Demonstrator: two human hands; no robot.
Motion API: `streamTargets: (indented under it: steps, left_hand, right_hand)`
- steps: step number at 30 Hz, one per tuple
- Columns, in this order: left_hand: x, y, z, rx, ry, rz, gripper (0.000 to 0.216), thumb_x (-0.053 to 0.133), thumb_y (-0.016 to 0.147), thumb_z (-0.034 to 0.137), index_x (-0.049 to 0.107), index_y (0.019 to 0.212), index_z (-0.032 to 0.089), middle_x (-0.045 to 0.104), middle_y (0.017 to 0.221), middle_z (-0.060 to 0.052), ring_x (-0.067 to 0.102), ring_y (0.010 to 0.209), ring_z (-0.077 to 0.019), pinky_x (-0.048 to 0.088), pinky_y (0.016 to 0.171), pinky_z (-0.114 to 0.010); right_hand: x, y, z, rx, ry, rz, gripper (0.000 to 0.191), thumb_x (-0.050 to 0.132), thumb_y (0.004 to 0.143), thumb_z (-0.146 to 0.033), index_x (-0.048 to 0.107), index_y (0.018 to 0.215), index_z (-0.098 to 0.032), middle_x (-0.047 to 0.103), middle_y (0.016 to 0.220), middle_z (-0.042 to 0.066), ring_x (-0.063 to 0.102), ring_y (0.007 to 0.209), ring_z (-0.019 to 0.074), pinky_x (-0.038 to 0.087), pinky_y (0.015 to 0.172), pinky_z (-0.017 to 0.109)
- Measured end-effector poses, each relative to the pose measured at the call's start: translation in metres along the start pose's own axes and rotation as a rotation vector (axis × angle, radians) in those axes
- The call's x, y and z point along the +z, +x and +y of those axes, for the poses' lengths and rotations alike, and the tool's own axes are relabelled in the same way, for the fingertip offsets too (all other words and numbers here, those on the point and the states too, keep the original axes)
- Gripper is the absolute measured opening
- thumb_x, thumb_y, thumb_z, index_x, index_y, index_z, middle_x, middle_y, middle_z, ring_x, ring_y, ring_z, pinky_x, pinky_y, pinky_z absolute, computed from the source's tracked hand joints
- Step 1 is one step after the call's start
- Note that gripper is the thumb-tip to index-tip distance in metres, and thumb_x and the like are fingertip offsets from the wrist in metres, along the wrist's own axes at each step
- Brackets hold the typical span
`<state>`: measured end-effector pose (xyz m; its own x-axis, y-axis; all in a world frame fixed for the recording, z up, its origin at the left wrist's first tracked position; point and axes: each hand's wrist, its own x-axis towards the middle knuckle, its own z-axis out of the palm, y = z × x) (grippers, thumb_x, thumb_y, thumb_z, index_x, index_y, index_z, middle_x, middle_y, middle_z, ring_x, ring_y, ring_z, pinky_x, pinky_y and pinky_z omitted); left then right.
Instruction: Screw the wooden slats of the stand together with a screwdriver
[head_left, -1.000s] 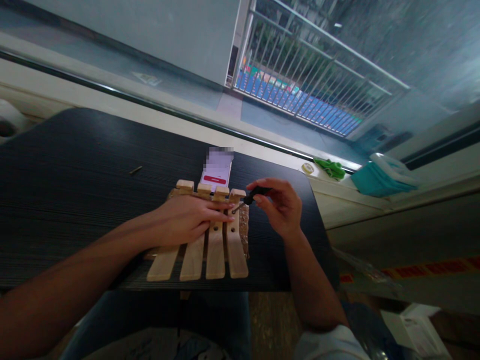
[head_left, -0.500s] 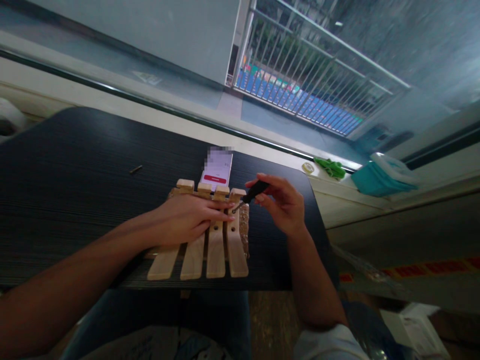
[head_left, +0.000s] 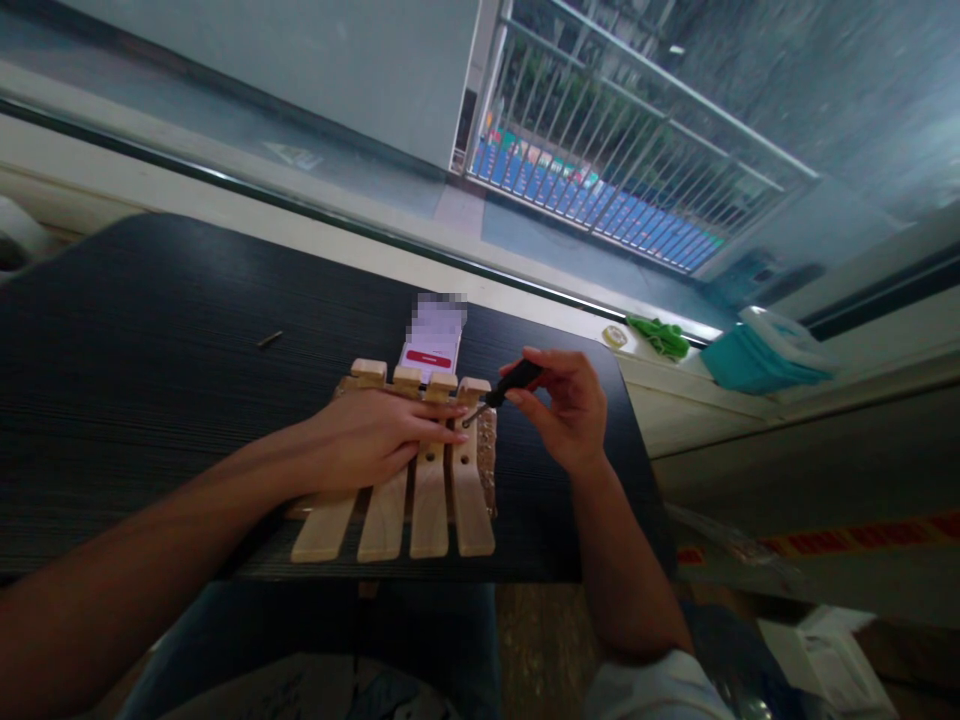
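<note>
A small screw lies far left of the slats. The left hand lies flat on them, fingers together, hiding their middle. The right hand pinches a screwdriver; its tip at the rightmost slat is hard to make out.

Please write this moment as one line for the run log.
left hand: flat on wooden slat piece | right hand: grip on screwdriver, tip at rightmost slat | phone: behind | table: dark

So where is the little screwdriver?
In the head view, right of centre: the right hand holds the screwdriver, its tip on the wooden slats beside the left hand.
</note>
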<state>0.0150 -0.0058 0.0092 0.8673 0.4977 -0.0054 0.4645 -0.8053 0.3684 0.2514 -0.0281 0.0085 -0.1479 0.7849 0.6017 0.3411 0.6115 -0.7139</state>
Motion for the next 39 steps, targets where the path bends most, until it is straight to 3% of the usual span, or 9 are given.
streamTargets:
  steps: [15,22,32,39]
  left_hand:
    - [-0.001,0.0,0.0,-0.008,0.003,-0.007,0.051,0.044,0.09,0.013,0.06,0.131,0.038,0.048,0.147,0.009,0.053,0.13,-0.0199,0.04,0.111,-0.035]
    - [0.002,0.0,-0.001,-0.001,-0.004,0.004,0.05,0.041,0.091,0.016,0.059,0.132,0.039,0.047,0.146,0.009,0.053,0.131,-0.0229,0.044,0.108,-0.043]
    - [0.002,0.001,-0.002,0.014,-0.002,0.021,0.05,0.041,0.091,0.016,0.06,0.131,0.039,0.049,0.145,0.008,0.053,0.131,-0.0225,0.043,0.11,-0.042]
    - [0.005,0.0,-0.004,0.047,-0.014,0.045,0.05,0.041,0.09,0.014,0.061,0.131,0.036,0.049,0.146,0.007,0.053,0.131,-0.0203,0.042,0.11,-0.039]
  right_hand:
    - [0.006,0.004,0.001,-0.128,0.03,0.099,0.033,0.075,0.076,-0.024,0.054,0.101,-0.031,0.052,0.082,-0.006,0.054,0.059,0.0068,0.049,0.048,0.021]
    - [0.009,0.001,0.0,-0.163,-0.083,0.151,0.039,0.074,0.077,-0.024,0.052,0.106,-0.033,0.053,0.086,-0.005,0.051,0.058,0.0077,0.048,0.049,0.024]
    - [0.001,0.002,0.0,-0.215,-0.092,0.049,0.032,0.065,0.084,-0.022,0.058,0.114,-0.033,0.056,0.083,-0.003,0.054,0.067,0.0112,0.05,0.055,0.027]
    - [-0.008,0.003,-0.002,-0.12,-0.031,-0.069,0.032,0.056,0.09,-0.02,0.059,0.118,-0.033,0.067,0.111,0.002,0.065,0.09,0.0146,0.056,0.063,0.03]
